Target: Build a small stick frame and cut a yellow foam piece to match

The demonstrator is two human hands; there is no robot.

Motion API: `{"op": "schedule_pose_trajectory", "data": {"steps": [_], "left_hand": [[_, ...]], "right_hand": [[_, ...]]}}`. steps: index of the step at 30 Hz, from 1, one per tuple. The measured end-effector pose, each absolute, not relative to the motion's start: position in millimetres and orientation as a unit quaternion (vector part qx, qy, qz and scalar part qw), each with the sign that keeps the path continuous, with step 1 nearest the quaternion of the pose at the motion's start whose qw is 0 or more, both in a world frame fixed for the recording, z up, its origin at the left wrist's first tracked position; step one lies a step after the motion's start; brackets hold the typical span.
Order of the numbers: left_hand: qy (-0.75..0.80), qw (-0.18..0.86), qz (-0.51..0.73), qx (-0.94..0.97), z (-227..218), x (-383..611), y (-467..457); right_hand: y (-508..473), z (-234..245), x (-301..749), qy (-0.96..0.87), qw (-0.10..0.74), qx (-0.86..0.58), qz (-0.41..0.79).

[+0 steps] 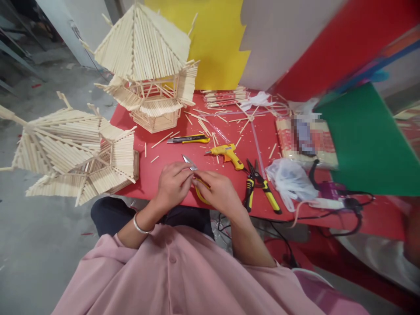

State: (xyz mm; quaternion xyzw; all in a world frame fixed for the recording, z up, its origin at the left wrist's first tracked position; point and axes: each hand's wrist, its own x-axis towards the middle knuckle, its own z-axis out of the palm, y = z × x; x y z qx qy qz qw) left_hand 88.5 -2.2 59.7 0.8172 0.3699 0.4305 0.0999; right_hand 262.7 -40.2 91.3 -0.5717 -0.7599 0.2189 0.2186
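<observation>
My right hand (216,188) is closed around a pair of scissors (188,161). Their pointed metal blades angle up and left, and part of a yellow handle shows below my fingers. Close against it, my left hand (175,181) has its fingers pinched together beside the blades; whatever lies between them is hidden. Just beyond my hands on the red table (157,175) are a yellow hot glue gun (228,153) and a yellow and black box cutter (188,139). Cutting pliers (260,186) with yellow and black grips lie open to the right.
Two pavilion models made of thin sticks, one tall (144,48) and one lower (72,148), stand at the left. Loose sticks (203,127) and stick bundles (226,96) lie at the back. A plastic bag (290,181), cables (354,208) and a green board (364,144) occupy the right.
</observation>
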Motion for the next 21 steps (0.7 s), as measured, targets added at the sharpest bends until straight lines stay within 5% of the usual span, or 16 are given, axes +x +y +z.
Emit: {"op": "schedule_pose_trajectory", "data": {"steps": [21], "left_hand": [[0.336,0.237,0.482,0.774,90.9,109.3,60.3]], "right_hand": [[-18.9,111.4,330.1,-0.669,0.285,-0.612,0.310]]}}
